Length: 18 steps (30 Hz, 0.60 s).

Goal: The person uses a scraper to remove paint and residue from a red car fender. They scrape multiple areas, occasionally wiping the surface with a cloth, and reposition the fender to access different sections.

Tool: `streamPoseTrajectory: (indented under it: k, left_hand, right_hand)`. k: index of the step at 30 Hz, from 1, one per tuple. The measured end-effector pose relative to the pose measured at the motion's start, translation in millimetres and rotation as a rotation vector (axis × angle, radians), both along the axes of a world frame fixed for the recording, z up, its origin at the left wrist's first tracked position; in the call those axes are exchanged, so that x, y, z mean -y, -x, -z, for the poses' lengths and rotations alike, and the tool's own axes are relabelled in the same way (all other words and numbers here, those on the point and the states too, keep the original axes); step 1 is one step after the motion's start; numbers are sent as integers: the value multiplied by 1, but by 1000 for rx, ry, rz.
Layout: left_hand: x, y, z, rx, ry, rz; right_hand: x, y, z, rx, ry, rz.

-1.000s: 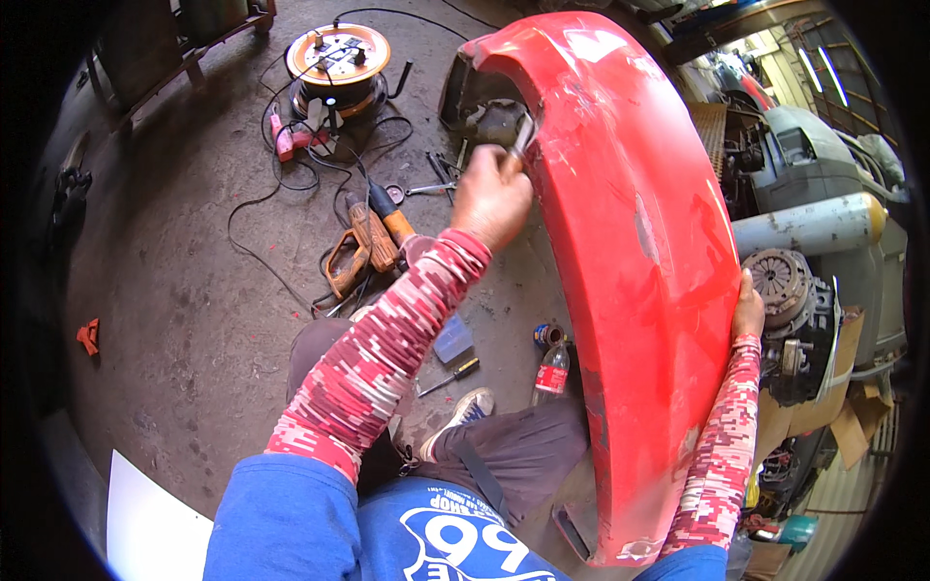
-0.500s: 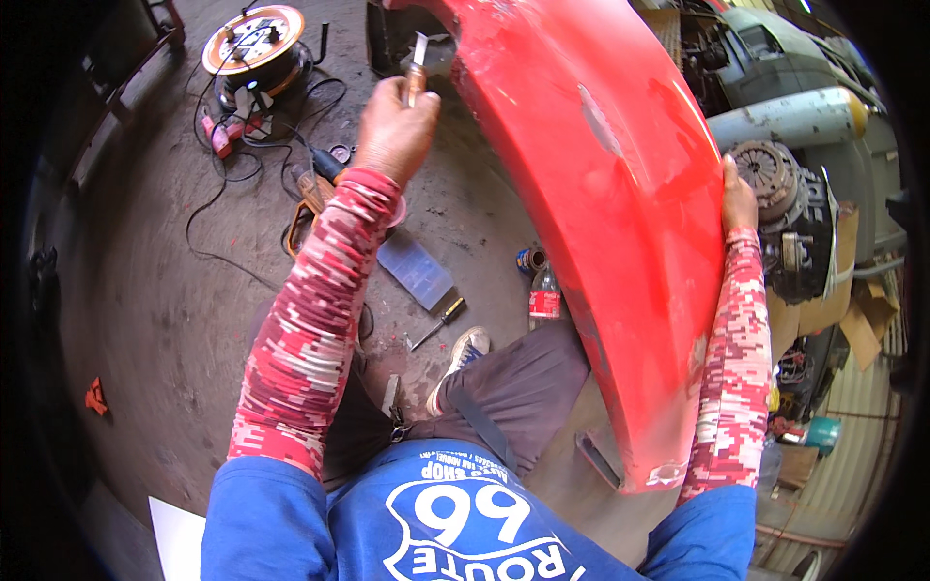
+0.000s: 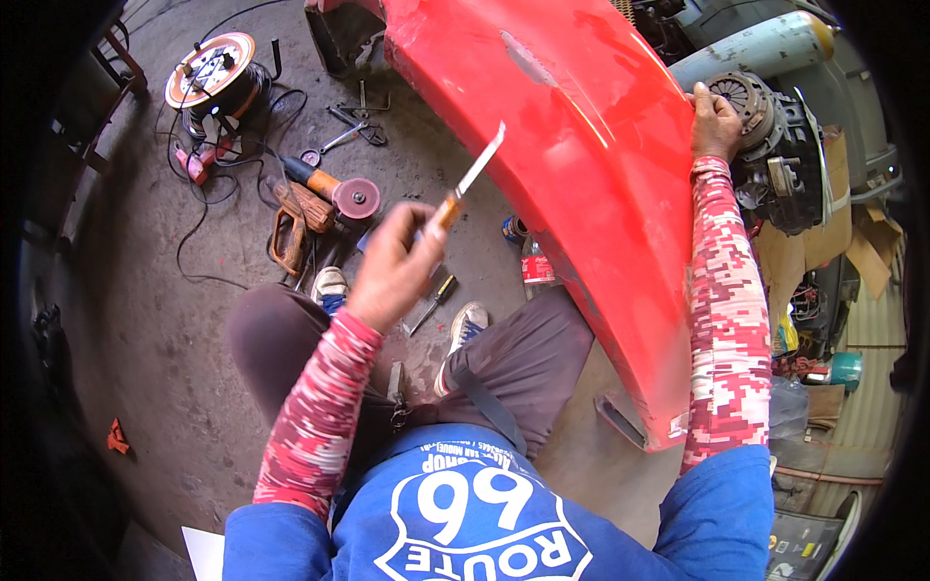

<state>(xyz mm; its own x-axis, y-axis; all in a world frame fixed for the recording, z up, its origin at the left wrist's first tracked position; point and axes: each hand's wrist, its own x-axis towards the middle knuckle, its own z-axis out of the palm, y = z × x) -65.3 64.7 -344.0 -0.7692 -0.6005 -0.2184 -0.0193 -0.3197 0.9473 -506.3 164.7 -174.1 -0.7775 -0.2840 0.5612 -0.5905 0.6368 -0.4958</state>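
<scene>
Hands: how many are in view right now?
2. The left hand holds a bladed tool; the right hand is at the right edge of the red panel.

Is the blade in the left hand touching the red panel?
Cannot tell. In the head view, the blade overlaps the red panel toward its tip, but neither contact nor a gap shows plainly.

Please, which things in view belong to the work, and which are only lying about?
Work in hand:
bladed tool, in the left hand
red panel, right hand at its edge

Lying about, apparently:
angle grinder
cable reel
screwdriver
bottle
</scene>
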Motion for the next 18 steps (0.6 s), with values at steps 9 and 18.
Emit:
streamPoseTrajectory:
  k: [9, 18]
  left_hand:
    - [-119, -12, 35, -5, -186, 277]
    - [-166, 12, 44, 58, 263, 54]
  right_hand:
    - [5, -9, 5, 374, -311, -443]
    - [6, -19, 3, 283, -384, -442]
